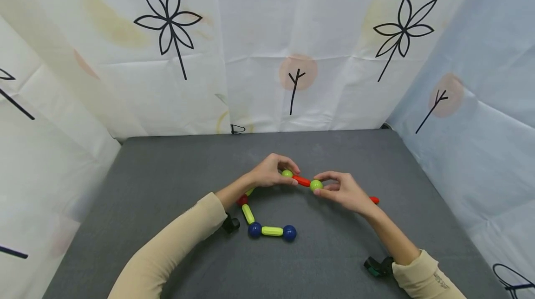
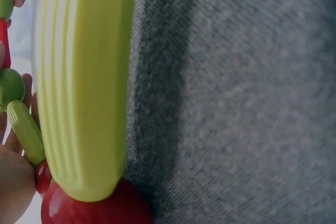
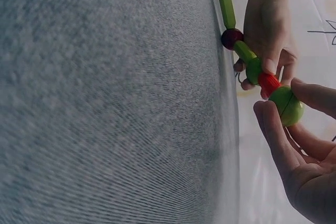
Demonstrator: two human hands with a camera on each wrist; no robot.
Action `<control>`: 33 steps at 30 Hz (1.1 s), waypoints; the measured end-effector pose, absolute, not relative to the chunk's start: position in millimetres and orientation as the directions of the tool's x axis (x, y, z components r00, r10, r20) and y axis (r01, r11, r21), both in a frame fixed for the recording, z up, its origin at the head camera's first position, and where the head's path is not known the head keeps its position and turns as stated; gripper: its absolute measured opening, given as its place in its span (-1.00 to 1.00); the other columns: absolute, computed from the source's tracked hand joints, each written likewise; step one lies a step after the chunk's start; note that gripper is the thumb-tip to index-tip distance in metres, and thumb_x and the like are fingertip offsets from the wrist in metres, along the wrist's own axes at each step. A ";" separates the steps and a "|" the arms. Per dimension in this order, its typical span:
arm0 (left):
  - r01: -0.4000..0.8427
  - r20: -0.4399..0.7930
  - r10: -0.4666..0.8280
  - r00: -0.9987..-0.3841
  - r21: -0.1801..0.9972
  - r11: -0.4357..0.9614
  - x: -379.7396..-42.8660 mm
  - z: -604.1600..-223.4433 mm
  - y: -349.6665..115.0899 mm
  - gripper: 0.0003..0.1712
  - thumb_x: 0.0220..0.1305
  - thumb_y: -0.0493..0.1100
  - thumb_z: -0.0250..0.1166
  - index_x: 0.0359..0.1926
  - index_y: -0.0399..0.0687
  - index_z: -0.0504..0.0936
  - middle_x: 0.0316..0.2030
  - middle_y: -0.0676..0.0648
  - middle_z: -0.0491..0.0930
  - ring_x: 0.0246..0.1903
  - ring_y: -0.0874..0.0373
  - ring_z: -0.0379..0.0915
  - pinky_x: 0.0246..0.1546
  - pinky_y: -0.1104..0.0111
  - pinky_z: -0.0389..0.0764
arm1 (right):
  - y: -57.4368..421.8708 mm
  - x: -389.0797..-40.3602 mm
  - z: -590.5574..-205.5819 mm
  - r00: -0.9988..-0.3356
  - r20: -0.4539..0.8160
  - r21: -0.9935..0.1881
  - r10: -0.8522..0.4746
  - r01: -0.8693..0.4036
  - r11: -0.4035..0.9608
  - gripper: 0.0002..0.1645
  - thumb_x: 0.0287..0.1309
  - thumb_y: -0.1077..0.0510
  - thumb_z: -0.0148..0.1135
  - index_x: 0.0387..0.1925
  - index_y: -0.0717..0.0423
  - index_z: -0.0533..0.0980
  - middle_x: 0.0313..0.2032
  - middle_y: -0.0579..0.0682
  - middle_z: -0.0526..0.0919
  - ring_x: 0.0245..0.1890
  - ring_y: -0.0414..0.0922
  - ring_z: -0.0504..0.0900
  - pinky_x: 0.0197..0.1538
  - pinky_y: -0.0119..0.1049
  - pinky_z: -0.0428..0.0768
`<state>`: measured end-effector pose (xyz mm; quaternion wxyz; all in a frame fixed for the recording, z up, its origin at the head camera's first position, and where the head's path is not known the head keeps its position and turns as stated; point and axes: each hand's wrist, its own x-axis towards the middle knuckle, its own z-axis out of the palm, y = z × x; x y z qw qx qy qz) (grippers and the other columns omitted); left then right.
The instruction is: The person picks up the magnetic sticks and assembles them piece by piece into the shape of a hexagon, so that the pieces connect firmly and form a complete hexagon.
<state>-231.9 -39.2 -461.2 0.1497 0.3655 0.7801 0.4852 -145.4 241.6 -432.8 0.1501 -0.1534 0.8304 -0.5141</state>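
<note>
Above the far half of the table, my left hand [image 1: 271,171] grips a light green ball [image 1: 287,174], its thumb by the junction with a short red rod [image 1: 302,181]. At the rod's other end, my right hand [image 1: 344,192] pinches a second light green ball [image 3: 286,106] between thumb and fingertips. The rod joins the two balls. From the left green ball a chain runs on through yellow-green rods [image 3: 227,11] and dark red balls [image 3: 232,39], partly hidden by my left hand in the head view. Its near end has blue balls [image 1: 289,233] with a yellow-green rod [image 1: 272,231] between them.
Another red piece [image 1: 374,199] lies on the grey table [image 1: 188,159], partly hidden behind my right wrist. White patterned cloth [image 1: 259,34] rises along the table's back and sides. Black wrist cameras [image 1: 378,266] sit below both forearms.
</note>
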 end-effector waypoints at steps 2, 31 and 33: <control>0.432 0.121 0.713 -0.690 0.859 0.273 -231.6 -462.4 -38.5 -0.70 0.31 -0.19 0.59 0.02 -0.14 0.80 -0.03 -0.12 0.85 -0.09 0.24 0.74 0.19 0.33 0.71 | 242.3 -144.6 -433.8 -0.905 -0.096 -0.899 -0.414 -0.099 0.426 -0.50 0.43 0.16 0.44 0.27 0.34 0.58 0.06 0.36 0.81 -0.06 0.12 0.90 -0.14 -0.31 0.71; 0.417 0.127 0.787 -0.604 0.892 0.176 -213.1 -463.9 -3.7 -0.62 0.21 -0.27 0.65 0.04 -0.20 0.78 -0.04 -0.18 0.85 -0.08 0.30 0.79 0.07 0.46 0.76 | 245.9 -126.5 -451.8 -0.934 -0.122 -0.940 -0.336 0.000 0.342 -0.43 0.42 0.22 0.42 0.31 0.41 0.47 0.26 0.42 0.59 0.13 0.03 0.83 0.08 -0.38 0.78; 0.414 0.122 0.792 -0.597 0.894 0.174 -213.8 -464.4 -2.7 -0.60 0.19 -0.27 0.66 0.04 -0.21 0.78 -0.04 -0.18 0.85 -0.08 0.31 0.78 0.07 0.46 0.76 | 246.1 -126.0 -452.2 -0.938 -0.109 -0.945 -0.328 -0.006 0.328 -0.44 0.42 0.23 0.42 0.30 0.42 0.47 0.22 0.42 0.60 0.16 0.09 0.82 0.09 -0.38 0.78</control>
